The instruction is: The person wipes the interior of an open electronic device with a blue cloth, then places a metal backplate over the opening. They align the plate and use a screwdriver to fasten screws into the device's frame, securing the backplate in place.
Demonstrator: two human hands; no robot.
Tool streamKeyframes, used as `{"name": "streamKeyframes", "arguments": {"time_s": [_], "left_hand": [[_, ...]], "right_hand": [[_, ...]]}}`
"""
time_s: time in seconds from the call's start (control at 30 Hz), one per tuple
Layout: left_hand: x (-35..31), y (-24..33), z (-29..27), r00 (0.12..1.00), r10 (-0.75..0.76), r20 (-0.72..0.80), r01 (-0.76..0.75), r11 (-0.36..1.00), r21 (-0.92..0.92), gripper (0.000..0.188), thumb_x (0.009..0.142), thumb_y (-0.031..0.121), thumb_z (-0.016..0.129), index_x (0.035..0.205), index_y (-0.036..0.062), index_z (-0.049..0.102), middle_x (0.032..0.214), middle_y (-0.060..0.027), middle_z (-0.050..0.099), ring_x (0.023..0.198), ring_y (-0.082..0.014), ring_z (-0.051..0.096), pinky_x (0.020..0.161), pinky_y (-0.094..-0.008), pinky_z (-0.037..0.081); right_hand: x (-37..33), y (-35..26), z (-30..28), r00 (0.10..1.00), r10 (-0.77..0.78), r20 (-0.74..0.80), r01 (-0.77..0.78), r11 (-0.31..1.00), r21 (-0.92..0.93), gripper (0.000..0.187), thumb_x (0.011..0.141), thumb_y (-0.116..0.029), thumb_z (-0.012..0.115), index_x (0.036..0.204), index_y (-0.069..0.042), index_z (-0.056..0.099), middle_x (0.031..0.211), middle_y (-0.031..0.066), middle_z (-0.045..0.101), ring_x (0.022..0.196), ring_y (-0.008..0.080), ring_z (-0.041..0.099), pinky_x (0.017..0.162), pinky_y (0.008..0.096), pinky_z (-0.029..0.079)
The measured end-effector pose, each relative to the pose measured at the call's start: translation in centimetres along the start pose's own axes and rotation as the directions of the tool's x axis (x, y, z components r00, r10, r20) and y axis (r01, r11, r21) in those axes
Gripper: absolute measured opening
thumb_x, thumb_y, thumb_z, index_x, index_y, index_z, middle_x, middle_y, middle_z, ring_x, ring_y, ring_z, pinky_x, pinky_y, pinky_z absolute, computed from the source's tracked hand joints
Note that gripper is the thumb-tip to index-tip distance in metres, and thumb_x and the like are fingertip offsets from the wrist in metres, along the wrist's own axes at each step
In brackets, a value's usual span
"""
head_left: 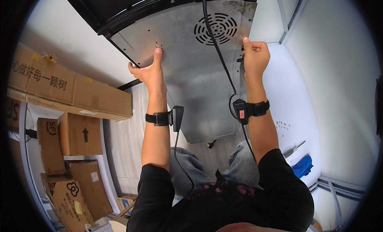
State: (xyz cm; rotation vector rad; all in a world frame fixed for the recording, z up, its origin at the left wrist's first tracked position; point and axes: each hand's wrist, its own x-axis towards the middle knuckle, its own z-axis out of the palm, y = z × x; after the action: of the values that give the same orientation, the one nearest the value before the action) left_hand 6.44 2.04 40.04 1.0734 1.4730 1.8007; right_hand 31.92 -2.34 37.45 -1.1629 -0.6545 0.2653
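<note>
A large bare metal panel hangs from a black-framed appliance. Its round slotted vent lies near the upper right. My left hand grips the panel's left edge, thumb on the face and fingers partly hidden behind it. At the right edge my right hand is closed, thumb pointing up and fingers curled against the rim. A black power cord runs down across the panel, passing near my right wrist; a plug shows below the panel's lower edge.
On the white surface to the right lie several small screws, a screwdriver and a blue cloth-like item. A long cardboard box and stacked cartons fill the shelf at left. White walls stand on both sides.
</note>
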Motion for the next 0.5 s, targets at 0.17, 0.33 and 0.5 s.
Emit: {"name": "streamKeyframes", "arguments": {"time_s": [0.17,0.33,0.5], "left_hand": [[-0.6,-0.3,0.4,0.996,-0.079,-0.052,0.08,0.997,0.009,0.131,0.06,0.052,0.088,0.145,-0.0051,0.006,0.144,-0.025,0.017,0.137,-0.0353,0.021,0.111,-0.0452,0.029],[-0.8,-0.7,0.9,0.992,-0.058,-0.112,0.062,0.998,0.025,0.117,0.067,0.042,0.088,0.141,-0.0062,0.011,0.137,-0.0218,0.034,0.124,-0.0291,0.043,0.107,-0.0395,0.036],[0.1,-1.4,0.4,0.96,0.266,-0.083,-0.256,0.96,0.117,0.097,0.069,0.044,0.086,0.13,-0.0076,0.032,0.127,-0.02,0.046,0.116,-0.0281,0.05,0.1,-0.0391,0.041]], "right_hand": [[0.2,-0.1,0.0,0.998,-0.056,-0.018,0.056,0.998,0.014,0.025,0.081,-0.017,0.078,0.08,-0.001,0.059,0.068,0.0017,0.059,0.06,0.0087,0.052,0.056,0.0243,0.043],[0.3,0.7,0.5,0.992,-0.125,-0.019,0.126,0.988,0.087,0.023,0.08,-0.013,0.078,0.081,0.0,0.059,0.084,0.0069,0.064,0.069,0.0106,0.056,0.063,0.0247,0.047],[0.8,2.0,0.7,0.982,-0.188,0.006,0.18,0.951,0.25,0.017,0.085,-0.002,0.07,0.087,0.002,0.054,0.105,0.0189,0.065,0.093,0.0188,0.062,0.081,0.0293,0.052]]}}
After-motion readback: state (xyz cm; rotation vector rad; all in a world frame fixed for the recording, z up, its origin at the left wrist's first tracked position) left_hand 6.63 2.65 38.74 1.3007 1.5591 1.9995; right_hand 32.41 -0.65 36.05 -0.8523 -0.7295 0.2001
